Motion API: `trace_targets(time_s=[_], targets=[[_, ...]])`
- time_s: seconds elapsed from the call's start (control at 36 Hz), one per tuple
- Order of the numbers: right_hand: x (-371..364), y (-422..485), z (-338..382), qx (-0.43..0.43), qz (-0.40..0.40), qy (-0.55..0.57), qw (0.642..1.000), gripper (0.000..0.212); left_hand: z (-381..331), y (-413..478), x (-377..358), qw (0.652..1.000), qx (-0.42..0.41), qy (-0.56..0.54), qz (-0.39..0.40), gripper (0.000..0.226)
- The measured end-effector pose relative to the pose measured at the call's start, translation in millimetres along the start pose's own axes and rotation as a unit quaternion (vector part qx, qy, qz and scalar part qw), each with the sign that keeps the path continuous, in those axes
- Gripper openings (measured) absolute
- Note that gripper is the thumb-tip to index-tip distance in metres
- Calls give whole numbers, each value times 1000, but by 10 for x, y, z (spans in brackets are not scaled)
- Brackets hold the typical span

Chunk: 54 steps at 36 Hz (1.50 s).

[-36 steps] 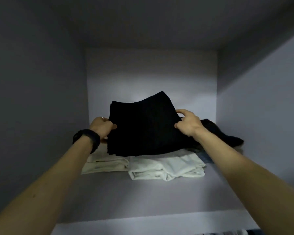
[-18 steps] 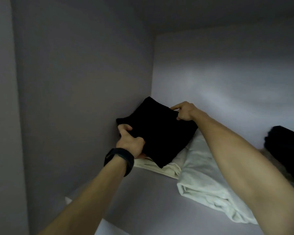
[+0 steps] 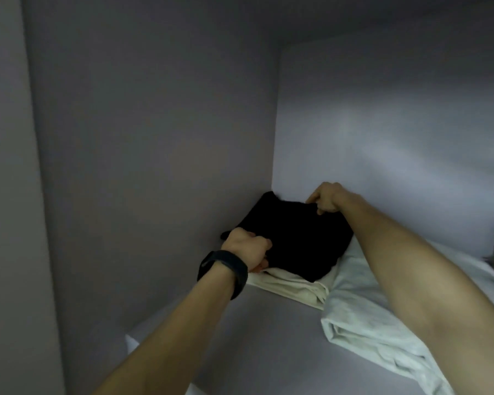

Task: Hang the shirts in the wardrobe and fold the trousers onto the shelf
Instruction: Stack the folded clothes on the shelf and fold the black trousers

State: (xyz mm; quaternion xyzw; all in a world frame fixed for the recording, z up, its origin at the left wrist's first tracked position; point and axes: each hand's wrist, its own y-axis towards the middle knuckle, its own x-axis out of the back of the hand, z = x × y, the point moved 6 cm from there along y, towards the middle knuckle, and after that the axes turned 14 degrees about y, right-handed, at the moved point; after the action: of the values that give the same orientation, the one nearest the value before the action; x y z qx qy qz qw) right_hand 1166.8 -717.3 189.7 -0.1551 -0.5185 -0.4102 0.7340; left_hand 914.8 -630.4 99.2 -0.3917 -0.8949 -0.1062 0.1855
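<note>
A: Two hands were seen on the folded black trousers [image 3: 297, 240], which were lying in the back left corner of the shelf [image 3: 254, 337], on top of a folded cream garment [image 3: 294, 289].

B: How were the fingers set?

A: The left hand [image 3: 247, 249] was curled tight into the near left edge, with cloth gripped in it; a black wristband [image 3: 226, 269] was worn on that wrist. The right hand [image 3: 327, 198] was closed on the far right edge, knuckles bent and the cloth pinched.

B: How was the bundle expected to handle?

A: It was judged light, soft and limp. The folds could be spilled if one corner alone were lifted. Opposite edges, taken through all layers, were judged the best hold. A second pale garment [image 3: 368, 323] was lying just beside it, to the right.
</note>
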Motion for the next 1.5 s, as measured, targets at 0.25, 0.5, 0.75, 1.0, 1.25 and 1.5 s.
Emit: trace_targets(time_s=[0.25,0.5,0.75,1.0,1.25,1.5], targets=[[-100,-259,-104,27,-46,-147,988,45,-446,-68,205,879,-133,452,-68,25],[-618,-853,104,-33,80,-64,994,90,-258,570,-348,836,-202,509,29,63],[-782,-1043,-28,-76,86,-96,989,84,85,842,-439,862,-136,474,116,64],[-663,-858,-266,-140,29,-96,985,74,-404,1287,-550,784,-242,568,63,66],[-655,-697,-443,-162,30,-85,983,86,-235,1709,-756,808,-180,547,121,67],[-608,-1270,-65,-160,42,-43,985,83,-271,1196,-560,829,-191,506,140,70]])
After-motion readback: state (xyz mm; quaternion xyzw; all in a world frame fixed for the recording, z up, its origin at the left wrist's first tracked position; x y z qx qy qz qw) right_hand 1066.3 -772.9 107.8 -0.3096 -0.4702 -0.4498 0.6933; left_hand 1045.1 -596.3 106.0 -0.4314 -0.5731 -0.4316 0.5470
